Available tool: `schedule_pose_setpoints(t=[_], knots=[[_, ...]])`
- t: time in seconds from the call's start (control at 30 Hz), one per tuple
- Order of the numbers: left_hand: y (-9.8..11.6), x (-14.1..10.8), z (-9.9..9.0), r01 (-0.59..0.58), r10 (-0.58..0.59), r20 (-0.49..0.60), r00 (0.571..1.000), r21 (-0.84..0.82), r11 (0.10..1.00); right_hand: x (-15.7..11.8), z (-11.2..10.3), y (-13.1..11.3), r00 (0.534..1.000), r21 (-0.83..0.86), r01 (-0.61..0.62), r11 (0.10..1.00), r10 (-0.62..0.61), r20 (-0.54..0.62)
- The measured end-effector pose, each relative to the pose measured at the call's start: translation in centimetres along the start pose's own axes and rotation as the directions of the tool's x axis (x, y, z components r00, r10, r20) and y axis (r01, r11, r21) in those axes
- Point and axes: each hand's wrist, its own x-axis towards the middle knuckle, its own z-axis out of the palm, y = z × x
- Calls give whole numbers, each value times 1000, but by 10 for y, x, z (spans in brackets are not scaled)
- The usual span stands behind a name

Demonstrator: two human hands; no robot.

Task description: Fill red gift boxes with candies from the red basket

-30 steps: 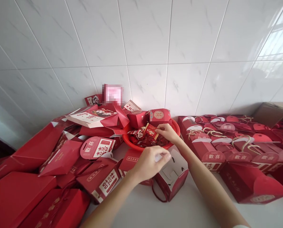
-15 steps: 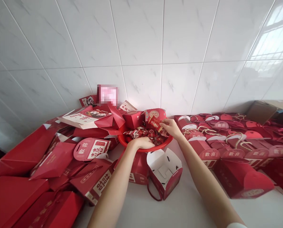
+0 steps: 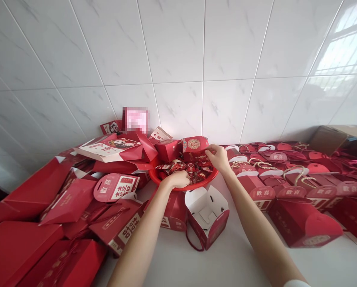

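A red plastic basin (image 3: 206, 184) holds many red-wrapped candies (image 3: 175, 166). My left hand (image 3: 178, 180) is inside it near the front rim, its fingers curled down among the candies; whatever they hold is hidden. At the right rim, the thumb and fingers of my right hand (image 3: 218, 157) are pinched on the edge of a red candy packet (image 3: 200, 156), which is tilted and partly in shadow. Just in front of the basin stands an open gift box (image 3: 208, 217), white inside, with a dark red cord handle hanging at its side.
A patterned red box (image 3: 194, 144) rests at the basin's back edge. Red gift boxes and bags (image 3: 115, 225) pile up on the left. Rows of closed red boxes (image 3: 294, 192) stand on the right, with a cardboard carton (image 3: 330, 139) behind. A tiled wall (image 3: 178, 59) rises at the back.
The candy packet in my right hand has tilted and dropped lower, its printed face showing less. My left hand has shifted slightly left and its fingers have curled more.
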Motion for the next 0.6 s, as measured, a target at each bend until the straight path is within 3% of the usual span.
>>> schedule_pose_setpoints(t=[0.13, 0.3, 0.47, 0.6], knots=[[2, -6, -2, -4, -10, -64, 998, -213, 977, -2, -3, -4, 1000, -73, 27, 997, -27, -7], [9, -16, -3, -41, -8, -97, 995, -490, 871, -2, -7, -7, 998, -124, 43, 991, -38, 43], [6, -19, -2, -99, -25, -195, 981, -602, 792, -4, -10, -11, 989, -155, 90, 984, -70, 126], [0, -18, 0, -164, -48, -309, 950, -624, 764, -8, -11, -15, 954, -194, 137, 971, -77, 289]])
